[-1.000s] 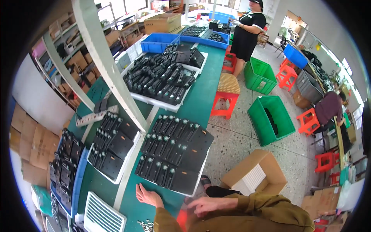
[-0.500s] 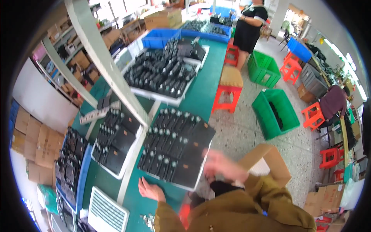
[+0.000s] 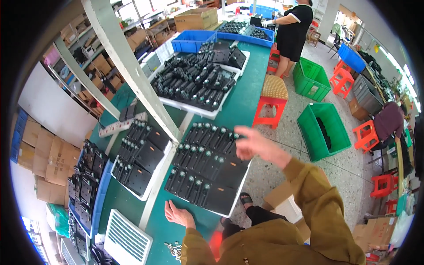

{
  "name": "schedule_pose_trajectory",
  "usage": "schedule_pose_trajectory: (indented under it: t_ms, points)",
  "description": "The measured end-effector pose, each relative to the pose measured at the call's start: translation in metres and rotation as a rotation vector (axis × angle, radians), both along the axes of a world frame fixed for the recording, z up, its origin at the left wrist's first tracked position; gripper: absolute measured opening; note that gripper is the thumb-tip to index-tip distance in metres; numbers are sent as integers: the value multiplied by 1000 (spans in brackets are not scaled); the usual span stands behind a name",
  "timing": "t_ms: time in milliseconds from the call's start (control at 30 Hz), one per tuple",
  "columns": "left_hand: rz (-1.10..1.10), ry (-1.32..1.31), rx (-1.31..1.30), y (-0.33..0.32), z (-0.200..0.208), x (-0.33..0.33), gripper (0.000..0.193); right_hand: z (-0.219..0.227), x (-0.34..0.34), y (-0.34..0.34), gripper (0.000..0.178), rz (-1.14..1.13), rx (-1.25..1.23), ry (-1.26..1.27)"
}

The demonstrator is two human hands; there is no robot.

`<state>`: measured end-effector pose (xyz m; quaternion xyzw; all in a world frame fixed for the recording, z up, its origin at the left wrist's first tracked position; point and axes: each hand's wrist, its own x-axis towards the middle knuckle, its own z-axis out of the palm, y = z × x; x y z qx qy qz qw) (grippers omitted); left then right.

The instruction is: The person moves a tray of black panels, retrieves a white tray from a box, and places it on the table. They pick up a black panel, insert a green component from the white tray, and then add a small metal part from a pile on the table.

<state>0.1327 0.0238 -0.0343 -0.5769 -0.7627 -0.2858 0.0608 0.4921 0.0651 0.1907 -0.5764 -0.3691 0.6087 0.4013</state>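
A white tray (image 3: pixel 226 213) lies on the green table in front of me, filled with rows of slim black parts with round silvery ends (image 3: pixel 207 153). Flat black pieces with small orange marks (image 3: pixel 223 194) cover its right side. Above the tray's far right corner is my right hand (image 3: pixel 260 146), fingers apart and slightly blurred; I see nothing in it. My left hand (image 3: pixel 180 215) rests on the table by the tray's near edge, open, with its fingers spread. Small metal pieces (image 3: pixel 173 250) lie scattered near my left forearm.
A white post (image 3: pixel 132 70) rises beside the tray. Further trays of black parts (image 3: pixel 194 86) stand beyond and to the left. A white slotted panel (image 3: pixel 128 238) lies at the near left. Green crates (image 3: pixel 324 132), a stool (image 3: pixel 269 101) and an open carton (image 3: pixel 287 203) stand on the right; a person (image 3: pixel 293 33) stands farther off.
My right hand has moved up and away, from the tray's near right side to above its far right corner. My left hand stays by the near edge. The view has shifted slightly.
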Motion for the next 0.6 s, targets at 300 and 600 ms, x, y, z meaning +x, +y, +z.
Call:
schedule_pose_trajectory:
  t_ms: [300,600]
  points:
    - [-6,-18,11,-3,-2,-3,42,96,37,158,79,-54,239,25]
    - [-10,-6,-6,1,-2,-3,40,101,45,194,81,-70,179,46]
